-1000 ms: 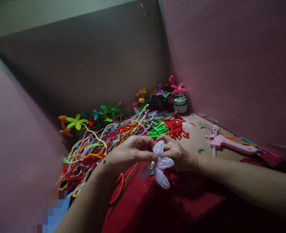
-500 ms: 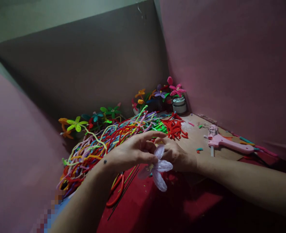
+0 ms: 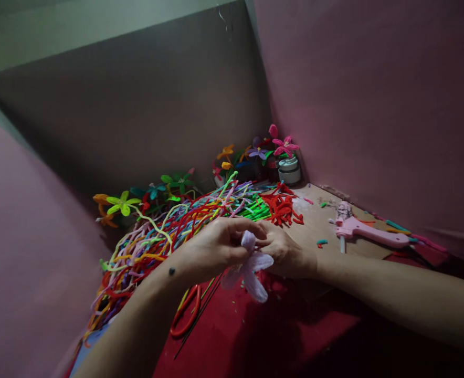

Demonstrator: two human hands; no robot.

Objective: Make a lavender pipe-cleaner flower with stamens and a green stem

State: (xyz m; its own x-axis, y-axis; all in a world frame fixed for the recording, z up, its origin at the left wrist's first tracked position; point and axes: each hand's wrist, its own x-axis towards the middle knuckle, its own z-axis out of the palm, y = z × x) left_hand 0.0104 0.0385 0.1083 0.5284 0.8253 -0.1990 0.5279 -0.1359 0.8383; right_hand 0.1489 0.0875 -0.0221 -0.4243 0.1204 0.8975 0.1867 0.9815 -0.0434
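Between my two hands is a pale lilac pipe-cleaner flower (image 3: 256,278), its fuzzy petals spread and tilted downward. My left hand (image 3: 220,244) is closed on it, thumb and fingers pinching near the flower's centre. Right beside it, my right hand (image 3: 285,251) is closed behind the petals with its fingers against those of the left. What the right fingers grip is hidden by the petals and the left hand. Below the left wrist lie red-handled scissors (image 3: 192,315) and thin dark wires (image 3: 196,323) on the red surface.
A large heap of colourful pipe cleaners (image 3: 149,252) covers the left side. Short green pieces (image 3: 255,210) and red pieces (image 3: 281,207) lie beyond my hands. A pink glue gun (image 3: 369,231) rests on the board at right. Finished flowers (image 3: 283,147) and a small jar (image 3: 289,170) stand behind.
The flower has turned slightly and risen a little, its upper petal now tucked between the fingers. My hands have drawn closer together around it.
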